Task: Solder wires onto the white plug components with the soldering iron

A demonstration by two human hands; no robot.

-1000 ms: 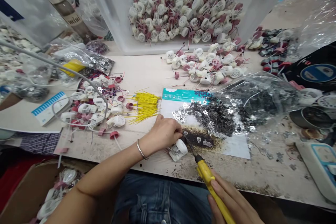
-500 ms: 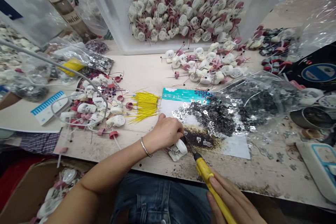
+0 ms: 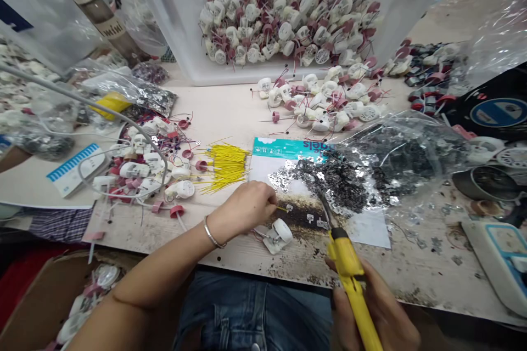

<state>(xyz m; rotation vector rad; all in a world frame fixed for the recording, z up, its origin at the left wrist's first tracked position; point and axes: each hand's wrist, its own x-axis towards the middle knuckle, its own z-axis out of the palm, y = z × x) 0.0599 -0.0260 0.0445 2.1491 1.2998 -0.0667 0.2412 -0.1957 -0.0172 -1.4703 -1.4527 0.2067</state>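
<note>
My left hand (image 3: pixel 256 205) is closed in a pinch on a thin yellow wire (image 3: pixel 281 209), whose end points at a small metal piece (image 3: pixel 289 208) on the dark, scorched patch (image 3: pixel 302 218). Just below that hand, a white plastic part (image 3: pixel 278 236) lies on the table. My right hand (image 3: pixel 373 307) is wrapped round a yellow soldering iron (image 3: pixel 349 263). The iron's dark tip reaches up to the edge of the pile of small metal plates (image 3: pixel 340 181). Left of that pile lies a bundle of yellow wires (image 3: pixel 229 166).
A large clear bin (image 3: pixel 193 74) of white and pink parts stands at the back. More such parts lie in piles (image 3: pixel 140 167) at the left. A plastic bag (image 3: pixel 411 153) and a metal cup (image 3: pixel 489 182) are at the right. A grey cable (image 3: pixel 102 105) loops across the left.
My left hand has moved slightly left, and the yellow wire's end now shows. My right hand has tilted and shifted the iron right, with its tip higher, toward the metal pile.
</note>
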